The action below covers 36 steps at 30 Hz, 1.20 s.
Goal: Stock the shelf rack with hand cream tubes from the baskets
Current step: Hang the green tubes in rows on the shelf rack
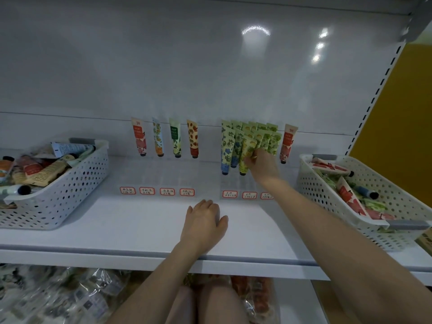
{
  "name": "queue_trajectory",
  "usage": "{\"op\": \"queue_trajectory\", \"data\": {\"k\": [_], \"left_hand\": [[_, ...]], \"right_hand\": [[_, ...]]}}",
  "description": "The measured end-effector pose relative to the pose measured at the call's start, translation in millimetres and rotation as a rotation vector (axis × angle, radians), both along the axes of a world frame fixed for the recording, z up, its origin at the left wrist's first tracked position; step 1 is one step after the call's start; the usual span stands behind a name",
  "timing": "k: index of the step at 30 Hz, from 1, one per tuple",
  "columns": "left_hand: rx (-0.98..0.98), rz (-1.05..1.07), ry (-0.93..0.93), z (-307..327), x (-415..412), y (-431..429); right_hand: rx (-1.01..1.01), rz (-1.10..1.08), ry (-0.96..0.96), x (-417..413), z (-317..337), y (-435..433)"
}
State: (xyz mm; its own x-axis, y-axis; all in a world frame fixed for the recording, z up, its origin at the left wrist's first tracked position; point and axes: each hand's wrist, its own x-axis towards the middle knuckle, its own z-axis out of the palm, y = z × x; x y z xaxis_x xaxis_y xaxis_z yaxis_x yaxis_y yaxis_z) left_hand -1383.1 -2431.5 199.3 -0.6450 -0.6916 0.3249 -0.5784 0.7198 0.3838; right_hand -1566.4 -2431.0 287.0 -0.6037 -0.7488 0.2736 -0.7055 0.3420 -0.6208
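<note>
While left hand (203,220) rests open-palmed on shelf (105,230), right hand (261,164) pinches upright yellow tube (247,149)

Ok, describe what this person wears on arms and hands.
The left arm and right arm are bare, no sleeves in view. The left hand and right hand wear no gloves; neither wrist carries a watch or bracelet. A small gold-coloured glint at a right-hand finger may be a ring, too small to tell.
</note>
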Motion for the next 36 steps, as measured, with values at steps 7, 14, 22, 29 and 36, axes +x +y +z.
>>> {"op": "queue_trajectory", "data": {"k": [7, 14, 22, 29, 36], "left_hand": [[0.000, 0.000, -0.013, 2.5, -0.2, 1.0], [-0.020, -0.024, -0.019, 9.2, 0.6, 6.5], [-0.108, -0.184, 0.054, 45.4, -31.4, 40.9], [0.024, -0.359, 0.053, 111.5, -109.2, 93.3], [-0.113, -0.318, -0.172, 127.9, -176.7, 123.5]], "right_hand": [[0.004, 0.009, -0.002, 0.5, 0.2, 1.9], [0.064, 0.024, -0.007, 3.2, 9.2, 17.6], [0.052, 0.016, 0.037, -25.8, 64.1, 76.9], [0.079, -0.170, 0.036, -99.0, 93.1, 172.8], [0.366, -0.218, -0.105, -143.3, 67.8, 228.0]]}}
